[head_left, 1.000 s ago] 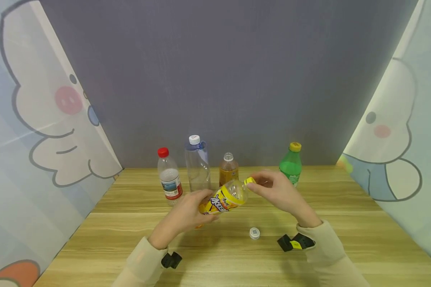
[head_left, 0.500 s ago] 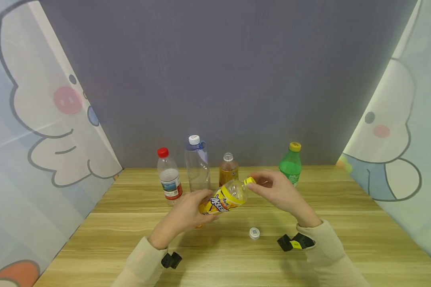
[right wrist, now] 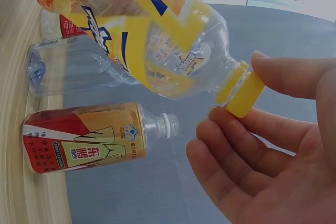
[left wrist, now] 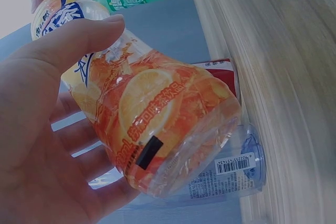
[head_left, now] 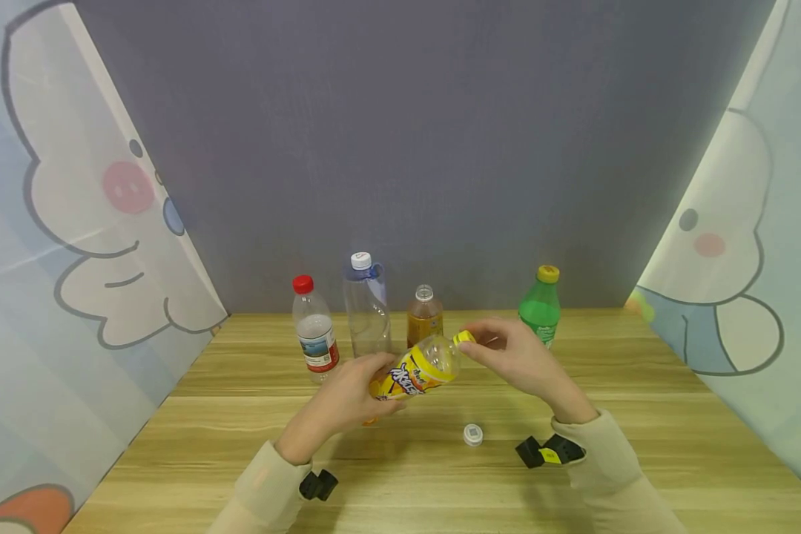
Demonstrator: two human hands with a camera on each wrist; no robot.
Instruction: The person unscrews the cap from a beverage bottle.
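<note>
My left hand (head_left: pixel 348 394) grips a clear plastic drink bottle (head_left: pixel 417 371) with a yellow and orange label, tilted with its neck up to the right. In the left wrist view the thumb lies across the label of the bottle (left wrist: pixel 152 114), and the fingers curl behind it. My right hand (head_left: pixel 517 360) pinches the bottle's yellow cap (right wrist: pixel 247 95) between thumb and fingertips. The cap sits at the mouth, with clear neck thread showing between it and the yellow ring (right wrist: pixel 232 82). The bottle is held above the table (head_left: pixel 414 482).
Behind stand a red-capped bottle (head_left: pixel 317 334), a tall clear bottle (head_left: pixel 368 315) with a white cap, an uncapped amber-looking bottle (head_left: pixel 425 319) and a green bottle (head_left: pixel 541 308) with a yellow cap. A loose white cap (head_left: pixel 472 434) lies on the table in front. A grey wall (head_left: pixel 427 148) rises behind.
</note>
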